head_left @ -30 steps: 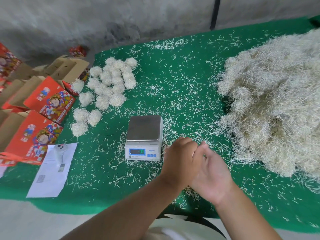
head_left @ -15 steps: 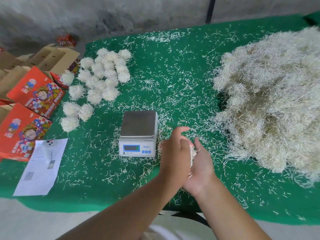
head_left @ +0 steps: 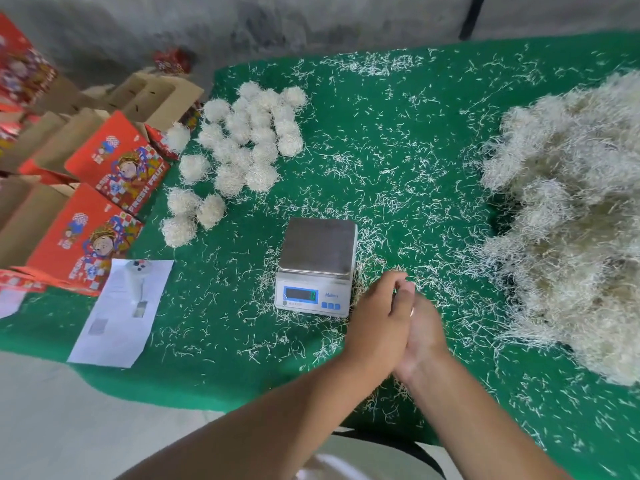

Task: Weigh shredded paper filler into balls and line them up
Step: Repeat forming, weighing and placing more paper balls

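two hands (head_left: pixel 398 327) pressed together, contents hidden

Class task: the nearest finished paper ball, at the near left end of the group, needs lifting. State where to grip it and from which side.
Judging by its loose round shape, cup the nearest ball round its middle from above; its left and near sides lie clear.

Grey, stained concrete wall (head_left: pixel 277 26) behind the green-covered table (head_left: pixel 398 109), a dark pole (head_left: pixel 471 15) at its far edge, pale floor (head_left: pixel 52 410) below
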`<state>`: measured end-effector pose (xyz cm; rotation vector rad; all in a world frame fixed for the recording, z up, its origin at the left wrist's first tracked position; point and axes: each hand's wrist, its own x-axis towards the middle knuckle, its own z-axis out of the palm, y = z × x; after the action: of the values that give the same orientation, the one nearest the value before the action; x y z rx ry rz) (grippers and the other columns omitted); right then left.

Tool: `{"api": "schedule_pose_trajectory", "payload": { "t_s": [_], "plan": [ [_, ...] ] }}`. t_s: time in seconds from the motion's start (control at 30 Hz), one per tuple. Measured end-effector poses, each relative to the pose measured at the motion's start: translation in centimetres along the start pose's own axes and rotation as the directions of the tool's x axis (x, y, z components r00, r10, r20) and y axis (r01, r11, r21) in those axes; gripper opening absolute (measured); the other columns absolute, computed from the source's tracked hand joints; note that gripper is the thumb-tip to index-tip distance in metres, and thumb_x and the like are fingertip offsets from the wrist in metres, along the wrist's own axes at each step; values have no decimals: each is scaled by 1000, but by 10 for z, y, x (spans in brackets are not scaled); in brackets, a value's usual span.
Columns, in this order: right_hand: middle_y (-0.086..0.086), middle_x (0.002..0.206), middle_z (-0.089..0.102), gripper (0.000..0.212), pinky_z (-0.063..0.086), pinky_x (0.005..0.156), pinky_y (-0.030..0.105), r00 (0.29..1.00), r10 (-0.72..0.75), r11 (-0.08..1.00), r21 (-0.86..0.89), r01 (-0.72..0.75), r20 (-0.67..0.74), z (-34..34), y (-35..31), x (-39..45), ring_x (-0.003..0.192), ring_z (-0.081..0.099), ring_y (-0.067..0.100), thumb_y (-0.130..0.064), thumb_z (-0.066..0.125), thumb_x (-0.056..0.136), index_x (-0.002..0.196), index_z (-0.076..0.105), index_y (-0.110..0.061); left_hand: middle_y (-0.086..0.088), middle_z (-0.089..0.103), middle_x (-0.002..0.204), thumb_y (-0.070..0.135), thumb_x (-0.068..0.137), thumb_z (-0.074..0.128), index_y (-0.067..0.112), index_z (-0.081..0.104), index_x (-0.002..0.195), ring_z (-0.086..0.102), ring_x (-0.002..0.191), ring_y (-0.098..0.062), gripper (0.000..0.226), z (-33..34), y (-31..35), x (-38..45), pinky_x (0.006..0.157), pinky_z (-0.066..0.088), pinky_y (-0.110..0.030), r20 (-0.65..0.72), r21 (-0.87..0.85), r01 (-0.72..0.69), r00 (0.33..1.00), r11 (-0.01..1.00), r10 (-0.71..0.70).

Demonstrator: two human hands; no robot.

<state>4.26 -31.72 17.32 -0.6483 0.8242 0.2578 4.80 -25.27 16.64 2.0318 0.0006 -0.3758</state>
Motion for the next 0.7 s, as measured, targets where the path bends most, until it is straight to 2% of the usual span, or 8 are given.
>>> {"api": "schedule_pose_trajectory", "payload": {
  "t_s": [0.07, 0.13, 0.23, 0.33, 0.4, 0.53, 0.63, 0.7],
  "plan": [
    [9, 76, 58, 30, 54, 67, 37, 999, 7, 996, -90, -10, -40, 4, 2, 14, 68, 61, 22, -16, 43, 110, 88, 62, -12, 21, 53, 146, 56, 104, 41, 55, 47, 141, 50, 126, 8, 38, -12, -15, -3, 109, 39, -23, 146, -66, 74, 987, 995, -64],
    [16, 82, 66, 30, 61, 77, 46, 998, 48, 990, -128, -54, -49, 13, 1, 27, 75, 70, 29, -27, 51, 110, 93, 67, -7, 25, 45, 148, 58, 102, 47, 61, 39, 144, 45, 125, 13, 43, -34, -30, -3, 106, 37, -21, 183, 3, 41, 982, 999, -40],
    [29, 116, 72, 63, 61, 87, 47, 987, 148, 967, -217, -131, 62, 31, 5, 49, 104, 74, 37, -56, 45, 107, 122, 71, -1, 24, 50, 138, 45, 100, 62, 48, 49, 143, 52, 124, 7, 45, -70, -53, 4, 106, 48, -29, 104, 56, -27, 994, 998, 21],
    [18, 132, 72, 70, 59, 98, 45, 946, 244, 907, -397, -145, 212, 51, 19, 60, 121, 71, 31, -68, 37, 105, 135, 70, -15, 22, 53, 125, 35, 97, 70, 35, 66, 132, 54, 116, 10, 35, -105, -72, 17, 97, 46, -13, -46, 83, -57, 997, 995, 61],
    [17, 135, 70, 57, 51, 111, 50, 925, 249, 880, -465, -94, 285, 59, 22, 69, 127, 67, 32, -58, 43, 108, 139, 66, -16, 18, 63, 116, 19, 98, 69, 32, 72, 122, 58, 105, 10, 27, -127, -88, 32, 85, 45, -5, -106, 25, 38, 994, 999, -35],
    [7, 112, 76, 32, 60, 91, 38, 951, 185, 705, -708, 47, 248, 84, 19, 87, 103, 73, 21, -26, 70, 95, 122, 66, -10, 0, 74, 107, 4, 99, 63, 22, 71, 116, 73, 86, -9, 26, -160, -112, 63, 71, 59, -22, -29, -328, 356, 922, 875, -385],
    [13, 115, 71, 26, 58, 101, 47, 996, -21, 503, -860, 85, 86, 100, 23, 107, 107, 70, 30, -14, 72, 96, 120, 63, -12, -1, 71, 109, 7, 98, 68, 21, 66, 124, 75, 82, -11, 30, -173, -123, 93, 70, 60, -22, -47, -381, 363, 911, 851, -410],
    [19, 108, 73, 24, 60, 98, 51, 988, -134, 434, -891, 132, 81, 111, 23, 121, 103, 72, 37, -14, 73, 97, 117, 65, -5, -1, 70, 111, 9, 97, 69, 18, 64, 127, 76, 85, -15, 32, -179, -126, 116, 73, 61, -26, -31, -376, 358, 917, 855, -397]
  ]
}}
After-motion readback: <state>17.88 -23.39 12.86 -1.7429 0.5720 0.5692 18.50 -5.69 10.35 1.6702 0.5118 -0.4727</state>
